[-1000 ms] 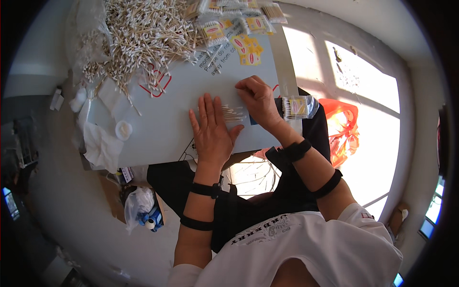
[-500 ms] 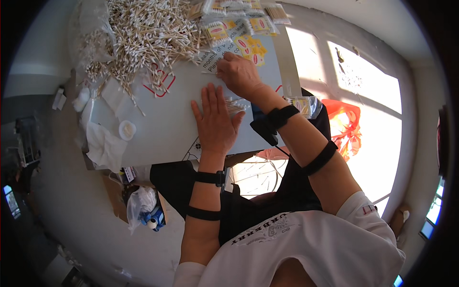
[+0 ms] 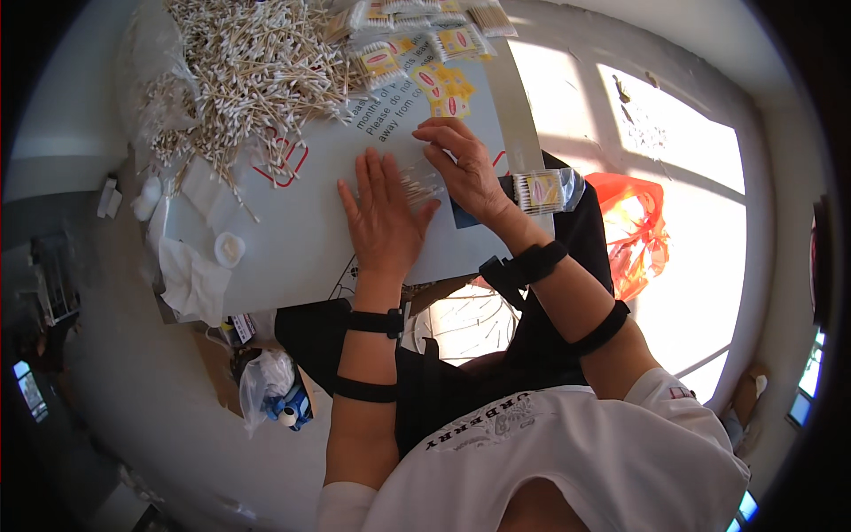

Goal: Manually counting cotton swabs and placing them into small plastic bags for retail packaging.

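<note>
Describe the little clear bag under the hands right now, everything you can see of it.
The small clear bag looks like thin transparent plastic holding a bundle of pale cotton swabs. It lies flat on the grey tabletop, between both hands. The left hand rests flat on its left part; the right hand covers its right end. Whether it is sealed cannot be told.

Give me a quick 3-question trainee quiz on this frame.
1. True or false: the left hand lies flat, palm down, on the white tabletop.
2. What do both hands touch? A) small clear plastic bag of cotton swabs B) orange plastic bag C) crumpled white tissue
3. Fill in: the big loose pile of wooden cotton swabs lies toward the table's far ____ side.

Key: 1 true; 2 A; 3 left.
</note>
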The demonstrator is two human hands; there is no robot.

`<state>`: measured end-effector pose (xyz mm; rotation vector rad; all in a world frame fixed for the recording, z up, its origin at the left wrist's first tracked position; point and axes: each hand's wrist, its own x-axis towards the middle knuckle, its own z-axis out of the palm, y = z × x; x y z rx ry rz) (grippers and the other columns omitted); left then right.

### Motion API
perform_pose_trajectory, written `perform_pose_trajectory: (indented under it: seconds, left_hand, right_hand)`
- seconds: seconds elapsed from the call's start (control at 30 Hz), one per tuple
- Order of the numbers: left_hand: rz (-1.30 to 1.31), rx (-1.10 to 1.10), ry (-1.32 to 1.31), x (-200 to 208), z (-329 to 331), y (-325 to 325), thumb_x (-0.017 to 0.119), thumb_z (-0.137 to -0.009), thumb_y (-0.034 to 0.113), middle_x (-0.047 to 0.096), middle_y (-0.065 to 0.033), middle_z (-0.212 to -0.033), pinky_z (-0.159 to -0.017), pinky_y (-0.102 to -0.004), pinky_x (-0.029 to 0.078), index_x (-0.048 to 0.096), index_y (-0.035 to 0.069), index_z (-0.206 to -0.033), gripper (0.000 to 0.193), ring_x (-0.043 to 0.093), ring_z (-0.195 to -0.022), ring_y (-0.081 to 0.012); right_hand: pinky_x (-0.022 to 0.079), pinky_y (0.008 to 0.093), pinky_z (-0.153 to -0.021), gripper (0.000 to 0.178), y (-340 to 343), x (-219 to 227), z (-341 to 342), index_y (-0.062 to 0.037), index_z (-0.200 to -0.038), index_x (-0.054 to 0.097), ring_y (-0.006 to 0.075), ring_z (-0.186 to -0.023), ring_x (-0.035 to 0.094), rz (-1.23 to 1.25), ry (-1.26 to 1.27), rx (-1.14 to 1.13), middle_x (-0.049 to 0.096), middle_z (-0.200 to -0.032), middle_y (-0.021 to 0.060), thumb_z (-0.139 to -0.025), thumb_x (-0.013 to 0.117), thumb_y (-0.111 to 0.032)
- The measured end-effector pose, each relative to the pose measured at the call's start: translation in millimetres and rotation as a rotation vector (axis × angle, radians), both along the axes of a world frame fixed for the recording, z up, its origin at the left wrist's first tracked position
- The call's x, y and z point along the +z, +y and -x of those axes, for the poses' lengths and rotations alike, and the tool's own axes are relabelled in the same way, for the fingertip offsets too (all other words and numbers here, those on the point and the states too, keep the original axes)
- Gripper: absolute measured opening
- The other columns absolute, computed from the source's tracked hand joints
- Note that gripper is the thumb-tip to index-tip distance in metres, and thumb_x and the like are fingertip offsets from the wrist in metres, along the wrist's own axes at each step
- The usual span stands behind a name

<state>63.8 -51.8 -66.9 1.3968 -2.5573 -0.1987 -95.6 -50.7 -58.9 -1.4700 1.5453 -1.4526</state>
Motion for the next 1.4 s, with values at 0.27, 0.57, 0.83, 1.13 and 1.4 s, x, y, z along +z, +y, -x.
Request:
perform_pose_trajectory:
  seconds: [0.27, 0.57, 0.83, 1.13, 1.4]
  left_hand:
    - [-0.075, -0.021, -0.008, 5, 0, 15, 0.065, -0.085, 0.038, 0.024, -0.0224, -0.155, -0.117, -0.0560, 0.009, 0.028, -0.003, -0.146, 0.081, 0.018, -0.146, -0.0348]
    - [-0.170, 0.199, 0.932, -8, -14, -3, 0.046, -0.101, 0.031, 0.020, -0.0199, -0.156, -0.117, -0.0456, 0.017, 0.026, 0.000, -0.149, 0.060, 0.018, -0.146, -0.0321]
    - [-0.443, 0.135, 1.223, -3, 23, 4, 0.037, -0.104, 0.031, 0.025, -0.0176, -0.155, -0.117, -0.0398, 0.018, 0.028, -0.001, -0.148, 0.055, 0.024, -0.144, -0.0279]
    - [-0.317, 0.183, 1.319, -2, 10, 11, 0.055, -0.090, 0.014, 0.037, -0.0151, -0.147, -0.115, -0.0428, 0.024, 0.047, 0.002, -0.132, 0.045, 0.032, -0.139, -0.0288]
    - [-0.016, -0.201, 0.351, 10, -10, 23, 0.073, -0.066, 0.004, 0.050, -0.0115, -0.130, -0.108, -0.0503, 0.029, 0.064, 0.007, -0.096, 0.031, 0.037, -0.129, -0.0376]
  right_hand:
    - [0.042, 0.0322, -0.099, 0.026, 36, -7, -16, 0.0030, -0.119, 0.058, 0.0289, -0.117, 0.056, 0.013, -0.117, -0.119, 0.055, -0.129, 0.0165, -0.094, 0.050, -0.002]
    - [0.035, 0.0314, -0.108, 0.030, 38, -16, -26, 0.0002, -0.127, 0.056, 0.0209, -0.129, 0.046, 0.047, -0.361, -0.195, 0.050, -0.139, 0.0126, -0.102, 0.046, -0.014]
    - [0.036, 0.0314, -0.105, 0.029, 31, -18, -33, 0.0017, -0.124, 0.056, 0.0237, -0.127, 0.047, 0.048, -0.433, -0.182, 0.050, -0.137, 0.0147, -0.101, 0.049, -0.014]
    - [0.040, 0.0301, -0.101, 0.028, 37, -9, -24, 0.0031, -0.121, 0.056, 0.0216, -0.120, 0.052, 0.028, -0.374, -0.188, 0.052, -0.133, 0.0138, -0.098, 0.053, -0.011]
    - [0.037, 0.0291, -0.104, 0.027, 49, -6, -5, 0.0019, -0.120, 0.059, 0.0171, -0.122, 0.049, -0.031, -0.494, -0.187, 0.053, -0.135, 0.0099, -0.099, 0.053, -0.014]
